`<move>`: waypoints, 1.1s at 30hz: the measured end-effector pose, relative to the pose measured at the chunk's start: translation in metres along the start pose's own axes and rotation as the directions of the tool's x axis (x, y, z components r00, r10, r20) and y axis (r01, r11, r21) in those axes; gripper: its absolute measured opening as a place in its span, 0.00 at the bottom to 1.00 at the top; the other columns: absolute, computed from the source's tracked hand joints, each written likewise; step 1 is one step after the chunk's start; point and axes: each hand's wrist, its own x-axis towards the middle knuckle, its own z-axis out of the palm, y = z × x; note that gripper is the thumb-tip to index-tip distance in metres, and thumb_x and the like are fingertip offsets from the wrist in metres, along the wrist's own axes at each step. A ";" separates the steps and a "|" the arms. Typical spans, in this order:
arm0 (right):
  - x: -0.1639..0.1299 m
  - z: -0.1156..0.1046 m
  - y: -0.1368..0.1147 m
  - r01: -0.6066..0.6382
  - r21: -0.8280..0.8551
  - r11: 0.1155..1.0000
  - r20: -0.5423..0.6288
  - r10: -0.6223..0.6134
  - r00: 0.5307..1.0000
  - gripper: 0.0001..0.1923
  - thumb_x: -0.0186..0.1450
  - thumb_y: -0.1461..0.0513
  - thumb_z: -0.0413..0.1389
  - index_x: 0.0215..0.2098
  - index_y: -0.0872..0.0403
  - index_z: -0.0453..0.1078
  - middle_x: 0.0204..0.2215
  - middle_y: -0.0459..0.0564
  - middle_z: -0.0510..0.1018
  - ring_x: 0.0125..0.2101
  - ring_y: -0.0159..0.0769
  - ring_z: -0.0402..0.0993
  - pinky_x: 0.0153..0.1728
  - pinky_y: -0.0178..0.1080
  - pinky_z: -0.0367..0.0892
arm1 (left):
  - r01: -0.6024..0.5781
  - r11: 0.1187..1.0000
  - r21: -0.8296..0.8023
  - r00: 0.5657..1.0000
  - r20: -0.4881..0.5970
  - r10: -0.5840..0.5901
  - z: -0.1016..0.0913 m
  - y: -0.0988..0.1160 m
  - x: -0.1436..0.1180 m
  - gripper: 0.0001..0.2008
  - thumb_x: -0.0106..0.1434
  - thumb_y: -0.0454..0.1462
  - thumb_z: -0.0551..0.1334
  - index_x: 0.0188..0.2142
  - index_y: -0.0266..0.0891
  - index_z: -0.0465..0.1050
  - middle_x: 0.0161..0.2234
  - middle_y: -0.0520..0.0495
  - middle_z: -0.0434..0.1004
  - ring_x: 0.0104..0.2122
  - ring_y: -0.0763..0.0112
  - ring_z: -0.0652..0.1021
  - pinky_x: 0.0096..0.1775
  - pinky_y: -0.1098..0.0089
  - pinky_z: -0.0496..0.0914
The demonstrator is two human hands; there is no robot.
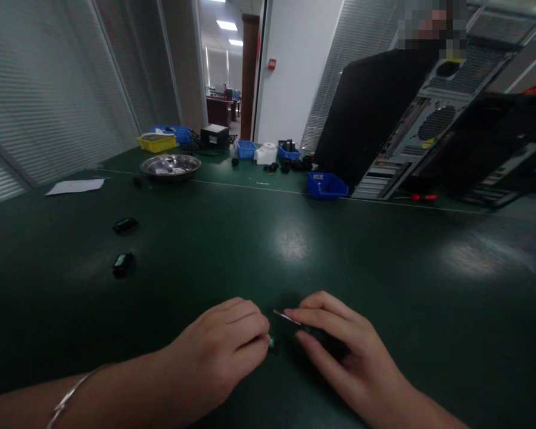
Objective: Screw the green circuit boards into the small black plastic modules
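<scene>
My left hand is closed near the front middle of the table, its fingertips pressed round a small black and green part. Most of that part is hidden by the fingers, so I cannot tell its kind. Just to the right, my right hand pinches a thin flat silvery piece between thumb and fingers. The silvery piece tilts, its free end pointing toward my left hand, and a dark bit shows beside the thumb. A gap separates the two hands.
Two small black parts with greenish faces, one farther and one nearer, lie on the green table. Behind them are a metal bowl and white paper. A blue bin stands by a computer case at right.
</scene>
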 end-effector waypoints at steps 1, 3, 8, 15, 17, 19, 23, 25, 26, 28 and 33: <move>0.000 0.000 0.000 0.003 0.002 1.000 0.000 -0.003 1.000 0.19 0.68 0.70 0.53 0.53 0.47 0.71 0.40 0.49 0.74 0.39 0.36 0.74 0.38 0.37 0.72 | -0.002 1.000 0.003 1.000 0.024 0.002 0.000 0.000 0.001 0.09 0.69 0.25 0.54 0.34 0.32 0.71 0.34 0.44 0.73 0.35 0.66 0.71 0.38 0.66 0.67; -0.001 0.000 0.001 0.007 0.003 1.000 0.000 -0.007 1.000 0.19 0.68 0.70 0.53 0.54 0.47 0.71 0.40 0.49 0.73 0.39 0.36 0.74 0.38 0.38 0.72 | -0.003 1.000 0.014 0.998 0.060 0.002 -0.001 0.002 0.002 0.09 0.69 0.25 0.54 0.35 0.32 0.71 0.34 0.44 0.73 0.35 0.65 0.71 0.39 0.65 0.68; -0.001 0.001 0.004 -0.009 0.006 1.000 -0.008 0.009 1.000 0.18 0.69 0.70 0.53 0.53 0.48 0.71 0.40 0.50 0.74 0.39 0.36 0.74 0.39 0.39 0.72 | 0.014 0.999 0.033 0.996 0.089 -0.017 -0.002 0.002 0.004 0.11 0.67 0.24 0.52 0.34 0.34 0.70 0.33 0.45 0.73 0.33 0.65 0.70 0.38 0.65 0.68; 0.002 0.000 0.002 -0.009 -0.008 1.000 -0.033 0.009 0.999 0.16 0.69 0.68 0.53 0.52 0.49 0.73 0.39 0.51 0.75 0.39 0.37 0.75 0.40 0.39 0.73 | 0.044 0.999 0.014 0.969 0.242 -0.046 -0.013 0.000 0.013 0.08 0.63 0.24 0.56 0.35 0.35 0.70 0.37 0.45 0.72 0.34 0.65 0.69 0.36 0.66 0.65; 0.002 0.000 0.001 -0.008 -0.011 1.000 -0.045 0.008 0.999 0.15 0.69 0.68 0.53 0.51 0.50 0.74 0.39 0.51 0.75 0.38 0.37 0.75 0.39 0.39 0.73 | 0.073 0.997 0.014 0.963 0.261 -0.074 -0.015 0.000 0.014 0.09 0.63 0.23 0.56 0.35 0.35 0.70 0.37 0.45 0.71 0.35 0.65 0.69 0.36 0.66 0.65; 0.002 -0.001 0.000 -0.018 -0.010 1.000 -0.051 0.017 0.999 0.14 0.69 0.67 0.54 0.50 0.51 0.74 0.39 0.51 0.75 0.38 0.37 0.75 0.39 0.39 0.73 | 0.117 0.993 -0.010 0.960 0.259 -0.111 -0.014 -0.001 0.012 0.09 0.63 0.23 0.57 0.36 0.36 0.70 0.38 0.46 0.70 0.36 0.65 0.69 0.37 0.67 0.65; 0.001 -0.004 0.001 -0.027 0.000 1.000 -0.052 0.027 0.998 0.13 0.69 0.67 0.54 0.50 0.52 0.75 0.39 0.52 0.76 0.40 0.38 0.75 0.41 0.40 0.72 | 0.213 0.966 -0.149 0.960 0.215 -0.179 -0.007 -0.004 0.003 0.08 0.64 0.24 0.57 0.36 0.37 0.68 0.40 0.47 0.70 0.38 0.67 0.71 0.37 0.70 0.64; 0.002 -0.005 0.003 -0.023 0.005 1.000 -0.060 0.024 0.998 0.13 0.69 0.67 0.54 0.50 0.52 0.75 0.39 0.52 0.76 0.40 0.38 0.75 0.41 0.41 0.72 | 0.235 0.954 -0.185 0.960 0.200 -0.198 -0.005 -0.007 0.000 0.09 0.65 0.23 0.57 0.37 0.38 0.69 0.40 0.48 0.71 0.39 0.68 0.72 0.38 0.70 0.65; 0.002 -0.005 0.004 -0.024 0.008 1.000 -0.065 0.025 0.998 0.13 0.69 0.67 0.54 0.50 0.52 0.75 0.39 0.52 0.76 0.40 0.37 0.75 0.42 0.41 0.72 | 0.245 0.951 -0.186 0.957 0.201 -0.207 -0.006 -0.009 -0.001 0.09 0.65 0.23 0.57 0.38 0.38 0.70 0.39 0.48 0.71 0.39 0.67 0.72 0.39 0.70 0.66; 0.002 -0.006 0.007 -0.027 0.011 1.000 -0.072 0.028 0.997 0.13 0.69 0.66 0.54 0.50 0.52 0.75 0.39 0.52 0.77 0.39 0.37 0.76 0.41 0.41 0.73 | 0.274 0.948 -0.162 0.947 0.219 -0.236 -0.012 -0.014 -0.001 0.10 0.65 0.24 0.58 0.38 0.39 0.71 0.39 0.48 0.73 0.39 0.67 0.74 0.40 0.70 0.67; 0.004 -0.006 0.011 -0.044 0.016 0.999 -0.049 0.044 0.998 0.13 0.70 0.64 0.54 0.51 0.51 0.74 0.41 0.53 0.78 0.40 0.38 0.76 0.41 0.40 0.74 | 0.376 0.927 0.006 0.872 0.335 -0.356 -0.048 -0.042 -0.007 0.22 0.62 0.24 0.59 0.53 0.44 0.70 0.46 0.47 0.74 0.43 0.64 0.76 0.44 0.67 0.69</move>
